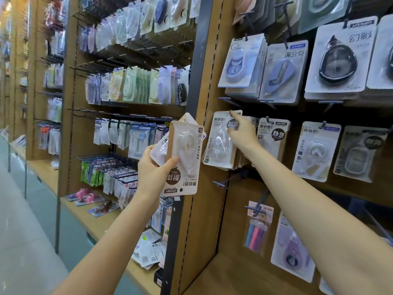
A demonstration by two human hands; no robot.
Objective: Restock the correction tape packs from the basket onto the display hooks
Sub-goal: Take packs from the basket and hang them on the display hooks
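Observation:
My left hand (153, 169) grips a small stack of tan-and-white correction tape packs (184, 158), held upside down in front of the shelf post. My right hand (241, 133) reaches to the display panel, its index finger pointing up at the top of the front correction tape pack on the hook (220, 143), other fingers curled against that pack. More packs of the same kind hang behind it. The hook itself is hidden by my finger and the pack. No basket is in view.
Neighbouring packs (274, 137) hang right of my right hand. Bare black hooks (225, 184) stick out just below it and another row (228, 102) above. A dark upright post (197, 81) divides the two panels. A wooden ledge (223, 275) runs below.

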